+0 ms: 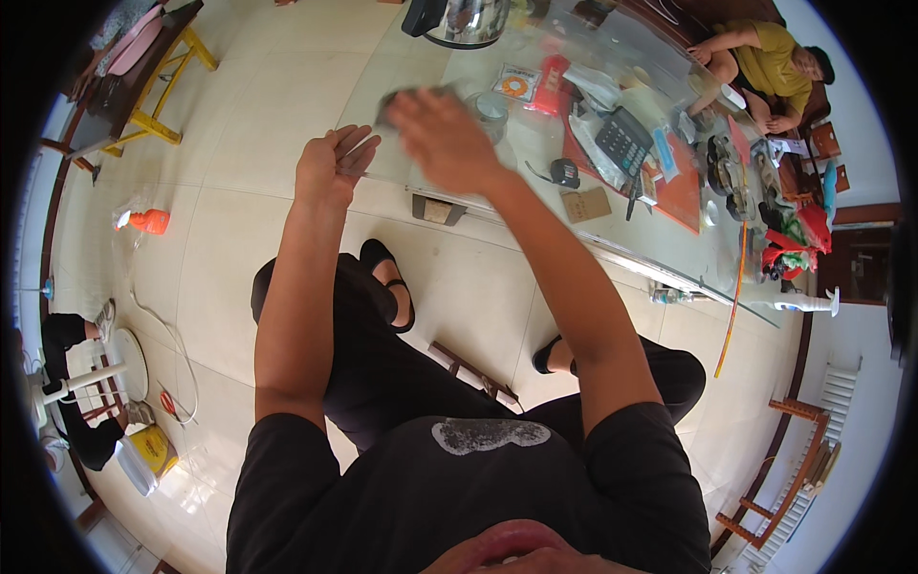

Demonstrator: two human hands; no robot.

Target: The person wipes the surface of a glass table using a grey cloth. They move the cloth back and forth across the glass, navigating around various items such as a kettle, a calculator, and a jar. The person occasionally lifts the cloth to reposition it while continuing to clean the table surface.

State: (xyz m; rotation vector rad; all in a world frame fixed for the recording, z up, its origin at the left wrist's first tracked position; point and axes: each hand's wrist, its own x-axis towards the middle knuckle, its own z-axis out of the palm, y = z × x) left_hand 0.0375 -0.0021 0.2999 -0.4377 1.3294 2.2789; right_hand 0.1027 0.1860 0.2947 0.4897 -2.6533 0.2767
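My left hand (337,163) is held palm up and slightly cupped at the left edge of the glass tabletop (437,168), with nothing seen in it. Above the glass, my right hand (448,140) is blurred by motion. A dark object (387,109), too blurred to name, shows at its fingertips. Whether the fingers grip it or only press on it is hidden. A round clear glass dish (490,107) stands just right of that hand. Beyond it lies a small packet (516,82) with an orange ring printed on it.
On the glass are an electric kettle (470,21), a red packet (549,85), a tape measure (564,173), a calculator (624,141) and a cardboard piece (586,204). Another person (771,61) sits at the far right. A spray bottle (148,221) and a cable (168,326) lie on the floor at left.
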